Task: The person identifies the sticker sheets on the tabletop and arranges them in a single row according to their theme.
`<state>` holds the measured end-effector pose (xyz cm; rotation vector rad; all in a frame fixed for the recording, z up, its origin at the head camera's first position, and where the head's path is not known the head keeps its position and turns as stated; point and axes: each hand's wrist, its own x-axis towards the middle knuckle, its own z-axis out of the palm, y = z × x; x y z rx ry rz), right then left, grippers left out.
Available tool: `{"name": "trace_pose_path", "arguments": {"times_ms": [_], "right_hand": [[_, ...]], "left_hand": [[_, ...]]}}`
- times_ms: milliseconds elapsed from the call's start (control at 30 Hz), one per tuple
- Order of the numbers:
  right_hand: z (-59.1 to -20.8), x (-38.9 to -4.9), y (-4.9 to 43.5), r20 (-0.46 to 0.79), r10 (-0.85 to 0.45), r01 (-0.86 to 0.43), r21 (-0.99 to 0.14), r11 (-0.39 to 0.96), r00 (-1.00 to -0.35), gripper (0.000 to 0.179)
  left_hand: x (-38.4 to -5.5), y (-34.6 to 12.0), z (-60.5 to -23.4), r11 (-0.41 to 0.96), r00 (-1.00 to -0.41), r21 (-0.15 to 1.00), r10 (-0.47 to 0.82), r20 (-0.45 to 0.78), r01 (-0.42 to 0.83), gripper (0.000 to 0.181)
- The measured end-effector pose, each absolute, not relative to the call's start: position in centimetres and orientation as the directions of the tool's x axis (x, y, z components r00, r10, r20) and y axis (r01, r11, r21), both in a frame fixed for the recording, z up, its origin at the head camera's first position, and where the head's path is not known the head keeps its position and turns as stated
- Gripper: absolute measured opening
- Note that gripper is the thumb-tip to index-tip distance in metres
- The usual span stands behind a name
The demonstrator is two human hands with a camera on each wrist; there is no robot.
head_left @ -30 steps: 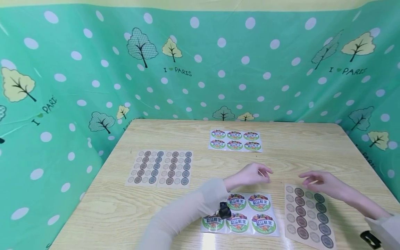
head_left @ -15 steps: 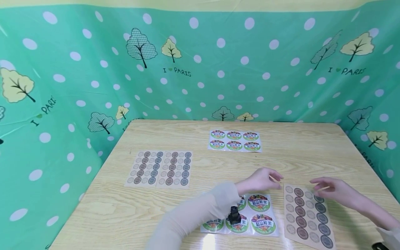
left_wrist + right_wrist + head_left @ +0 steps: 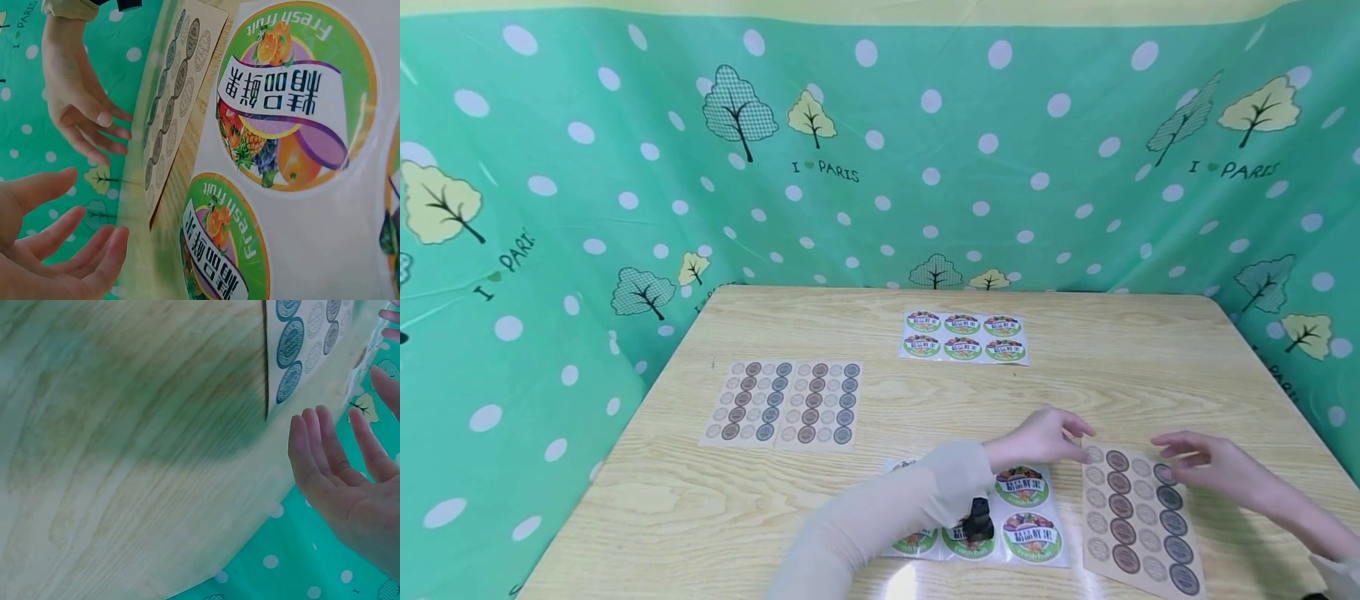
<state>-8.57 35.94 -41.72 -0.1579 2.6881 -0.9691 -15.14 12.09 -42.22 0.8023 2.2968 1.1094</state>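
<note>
Tan paper sheet [image 3: 1137, 533] with round brown, grey and pale stickers [image 3: 1121, 505]: flat, face-up, lower right of head view. Left hand [image 3: 1043, 435] and right hand [image 3: 1219, 472]: near its upper corners, with parted, curved, empty fingers, probably spaced for handling opposite edges.

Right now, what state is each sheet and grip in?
Left grip, relaxed, empty
Right grip, relaxed, empty
Right brown sheet, face up, upper edge partly hidden
Near fruit sheet, face up, partly hidden by left sleeve
Far fruit sheet, face up, unobstructed
Left brown sheets, face up, side by side
</note>
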Motion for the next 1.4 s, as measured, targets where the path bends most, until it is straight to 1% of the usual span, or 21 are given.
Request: {"name": "trace_pose_path", "arguments": {"times_ms": [167,400,533,733,967,1200,1267,1400], "right_hand": [[-42.1,-8.5,36.1,-0.225,-0.177,0.002,-0.623,0.782,-0.958,0.051],[-42.6,-8.4,36.2,-0.171,-0.18,-0.041,-0.607,0.794,-0.969,0.05],[-42.8,-8.3,36.1,-0.149,-0.171,-0.052,-0.588,0.807,-0.974,0.051],[-43.1,-8.2,36.1,-0.135,-0.173,-0.064,-0.579,0.813,-0.976,0.054],[-43.3,-8.3,36.1,-0.144,-0.15,-0.049,-0.543,0.838,-0.978,0.056],[-43.7,-8.3,36.5,-0.168,-0.169,-0.055,-0.531,0.845,-0.971,0.061],[-44.1,-8.2,36.8,-0.153,-0.184,-0.077,-0.529,0.845,-0.971,0.061],[-44.9,-8.0,37.1,-0.059,-0.216,-0.153,-0.529,0.835,-0.975,0.057]], "left_hand": [[-15.1,12.6,-42.6,0.525,-0.735,0.798,0.659,-0.161,0.295,0.034],[-15.4,13.5,-43.2,0.562,-0.751,0.756,0.645,-0.145,0.336,0.034],[-15.5,13.7,-43.2,0.583,-0.748,0.739,0.642,-0.167,0.336,0.038],[-15.6,14.1,-43.4,0.617,-0.746,0.692,0.644,-0.171,0.374,0.043],[-16.0,14.4,-43.8,0.64,-0.751,0.676,0.631,-0.192,0.365,0.045],[-16.3,14.5,-43.8,0.652,-0.739,0.636,0.648,-0.184,0.413,0.046],[-16.3,14.6,-43.9,0.654,-0.739,0.632,0.648,-0.184,0.416,0.045],[-16.3,14.7,-44.0,0.674,-0.746,0.614,0.636,-0.199,0.411,0.045]]}}
